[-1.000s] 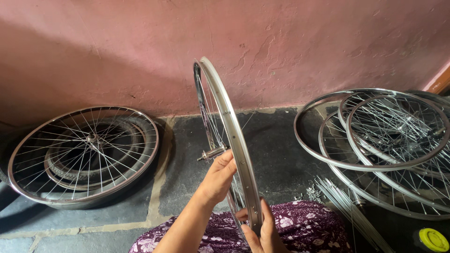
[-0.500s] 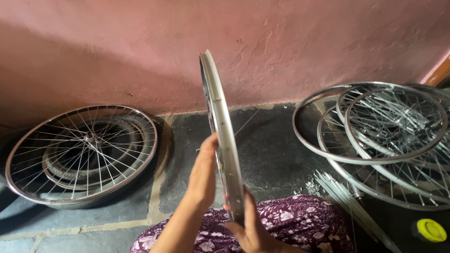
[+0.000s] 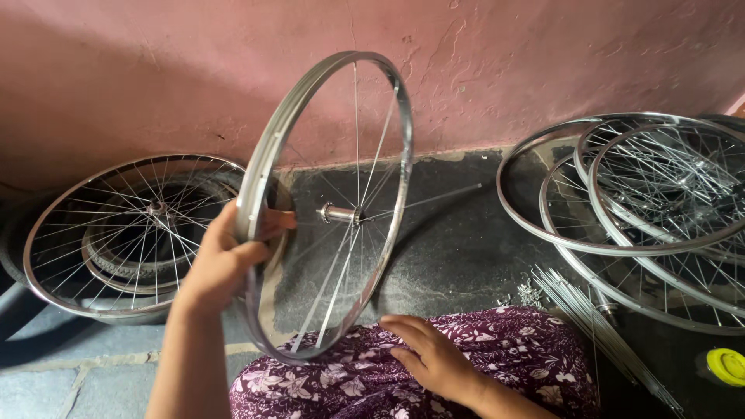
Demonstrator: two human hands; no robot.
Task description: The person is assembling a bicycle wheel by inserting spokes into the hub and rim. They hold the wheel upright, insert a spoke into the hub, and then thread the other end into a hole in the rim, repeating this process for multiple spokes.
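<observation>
Pink wall behind wheel (image 3: 326,209) in left hand (image 3: 221,264).

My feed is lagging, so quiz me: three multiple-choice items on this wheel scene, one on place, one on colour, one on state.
1. Where does the right hand rest?
A. on the floral cloth over the lap
B. on the hub
C. on the wall

2. What colour is the small lid at lower right?
A. red
B. yellow
C. blue

3. How is the held wheel standing?
A. flat on the floor
B. upright, gripped at its rim
C. leaning on the wall

Answers: 1 A, the palm lies on the cloth beside the rim's bottom. 2 B, it is plainly yellow. 3 B, the left hand grips the rim, with the wheel on edge.
</observation>
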